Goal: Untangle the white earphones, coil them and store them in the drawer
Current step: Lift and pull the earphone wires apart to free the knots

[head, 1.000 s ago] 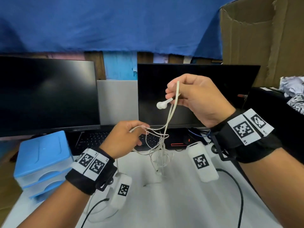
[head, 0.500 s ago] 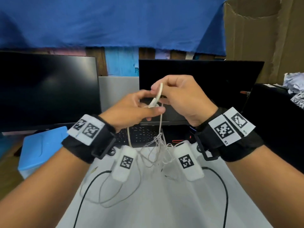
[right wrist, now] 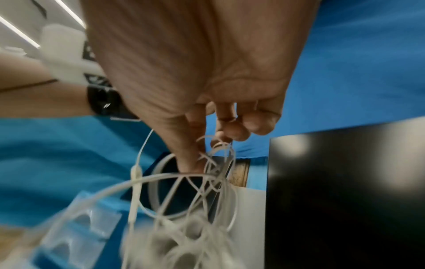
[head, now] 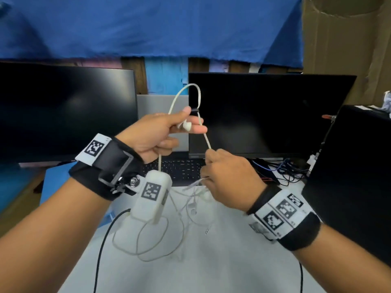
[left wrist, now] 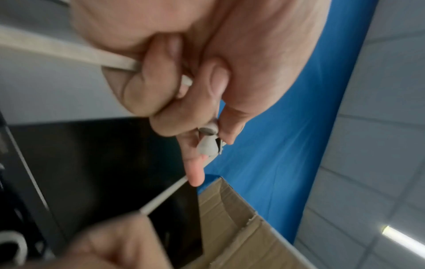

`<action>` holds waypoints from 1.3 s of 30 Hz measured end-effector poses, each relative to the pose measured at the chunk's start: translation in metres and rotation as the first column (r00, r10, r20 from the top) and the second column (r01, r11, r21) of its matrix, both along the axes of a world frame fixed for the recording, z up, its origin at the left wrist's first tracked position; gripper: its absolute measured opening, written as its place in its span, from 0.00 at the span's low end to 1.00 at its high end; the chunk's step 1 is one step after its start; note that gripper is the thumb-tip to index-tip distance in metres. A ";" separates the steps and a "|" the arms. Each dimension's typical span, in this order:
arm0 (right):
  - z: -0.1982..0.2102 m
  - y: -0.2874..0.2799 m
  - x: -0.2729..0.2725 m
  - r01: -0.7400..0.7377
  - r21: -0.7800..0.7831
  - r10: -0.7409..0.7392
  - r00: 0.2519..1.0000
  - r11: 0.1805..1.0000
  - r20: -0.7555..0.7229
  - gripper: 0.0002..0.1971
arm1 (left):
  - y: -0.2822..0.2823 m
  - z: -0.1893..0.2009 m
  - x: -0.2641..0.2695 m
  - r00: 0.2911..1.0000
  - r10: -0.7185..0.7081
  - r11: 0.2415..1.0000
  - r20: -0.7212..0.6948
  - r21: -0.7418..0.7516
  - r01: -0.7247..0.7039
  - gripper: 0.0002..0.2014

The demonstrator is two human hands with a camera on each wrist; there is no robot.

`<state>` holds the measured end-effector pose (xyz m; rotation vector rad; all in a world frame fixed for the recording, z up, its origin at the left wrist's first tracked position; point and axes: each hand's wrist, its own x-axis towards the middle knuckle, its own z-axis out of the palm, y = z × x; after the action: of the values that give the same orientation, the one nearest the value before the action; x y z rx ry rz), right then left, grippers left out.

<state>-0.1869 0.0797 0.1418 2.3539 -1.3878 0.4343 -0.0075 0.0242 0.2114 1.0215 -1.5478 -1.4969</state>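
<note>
Loose white earphones (head: 169,225) cable loops lay on the grey table (head: 211,261), rest lifted. Right hand (head: 229,179) pinched the cable above the tangle, strands bunched under its fingers (right wrist: 230,127). Left hand (head: 157,136) higher, thumb and index gripped an earbud (head: 187,125), cable arched above it. Behind: laptop keyboard (head: 182,170), two dark monitors (head: 264,111).

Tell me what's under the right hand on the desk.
Below the right hand, the tangled white earphones hang onto the white desk: an earbud, loose loops, the plug. The fist hides where the strands gather.
</note>
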 end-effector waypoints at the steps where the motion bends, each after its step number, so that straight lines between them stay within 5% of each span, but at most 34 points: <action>1: 0.003 -0.003 -0.005 0.001 0.043 -0.004 0.998 0.999 0.059 0.08 | -0.002 -0.004 0.004 0.999 0.033 0.999 0.044 -0.023 -0.032 0.19; 3: 0.014 -0.004 -0.018 -0.118 0.187 0.039 0.924 0.975 0.379 0.09 | -0.005 -0.014 0.012 0.983 0.108 0.993 0.149 -0.067 -0.099 0.19; 4: 0.023 -0.001 -0.023 -0.217 0.215 0.062 0.826 0.952 0.561 0.07 | -0.007 -0.021 0.015 0.973 0.136 0.990 0.186 -0.067 -0.126 0.18; 6: 0.043 0.005 -0.032 -0.372 0.185 0.041 0.525 0.910 0.850 0.08 | -0.010 -0.035 0.018 0.959 0.177 0.984 0.220 -0.033 -0.174 0.19; 8: 0.059 0.006 -0.043 -0.457 0.110 -0.053 0.137 0.883 0.989 0.11 | -0.014 -0.048 0.018 0.944 0.194 0.981 0.267 -0.031 -0.193 0.20; 10: 0.068 0.004 -0.058 -0.486 0.048 -0.118 -0.114 0.872 0.986 0.12 | -0.016 -0.058 0.015 0.933 0.184 0.983 0.308 -0.037 -0.181 0.20; 14: 0.076 0.000 -0.078 -0.506 0.028 -0.174 -0.243 0.862 0.954 0.12 | -0.018 -0.064 0.012 0.947 0.156 0.987 0.282 -0.015 -0.159 0.20; 18: 0.087 0.017 -0.101 -0.583 -0.253 -0.151 -0.554 0.772 0.819 0.06 | -0.022 -0.054 0.020 0.960 0.187 0.982 0.207 -0.010 -0.189 0.17; 20: 0.084 0.024 -0.110 -0.613 -0.241 -0.145 -0.511 0.752 0.848 0.10 | -0.023 -0.048 0.026 0.975 0.195 0.980 0.107 0.023 -0.199 0.14; 21: 0.078 0.024 -0.114 -0.610 -0.154 -0.141 -0.407 0.777 0.902 0.13 | -0.025 -0.044 0.029 0.980 0.195 0.980 0.039 0.041 -0.196 0.13; 22: 0.067 0.021 -0.119 -0.537 -0.009 -0.127 -0.217 0.844 0.968 0.16 | -0.026 -0.039 0.032 0.983 0.183 0.982 -0.035 0.053 -0.181 0.13; 24: 0.043 0.010 -0.129 -0.213 0.280 -0.190 0.367 0.936 0.911 0.19 | -0.028 -0.026 0.035 0.981 0.127 0.992 -0.147 0.039 -0.122 0.15; 25: 0.033 0.008 -0.131 -0.105 0.345 -0.244 0.522 0.933 0.817 0.19 | -0.027 -0.020 0.034 0.981 0.099 0.995 -0.170 0.017 -0.097 0.16; 26: 0.026 0.008 -0.132 -0.069 0.363 -0.265 0.560 0.929 0.785 0.18 | -0.025 -0.014 0.032 0.982 0.078 0.997 -0.173 -0.012 -0.081 0.17; 29: 0.019 0.006 -0.134 -0.120 0.284 -0.233 0.322 0.951 0.918 0.15 | -0.016 0.002 0.022 0.984 0.061 0.990 -0.165 -0.114 -0.081 0.15; 30: 0.020 0.004 -0.129 -0.122 0.266 -0.220 0.296 0.956 0.929 0.11 | -0.013 0.007 0.018 0.986 0.058 0.985 -0.153 -0.151 -0.081 0.14; 33: 0.013 -0.004 -0.088 -0.141 0.296 -0.214 0.419 0.945 0.882 0.12 | -0.007 0.016 0.005 0.999 0.033 0.972 -0.029 -0.231 -0.039 0.12; 35: 0.003 -0.010 -0.044 -0.291 0.327 -0.181 0.432 0.899 0.883 0.07 | -0.005 0.021 -0.002 0.999 0.007 0.970 0.044 -0.243 0.004 0.12; 39: -0.024 -0.039 0.021 -0.490 0.516 -0.174 0.585 0.703 0.792 0.34 | -0.003 0.029 0.000 0.998 -0.029 0.966 0.056 -0.254 0.043 0.13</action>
<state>-0.1656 0.0402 0.1174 3.1197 -1.9678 1.4256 -0.0076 0.0211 0.2403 0.8920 -1.7518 -1.2628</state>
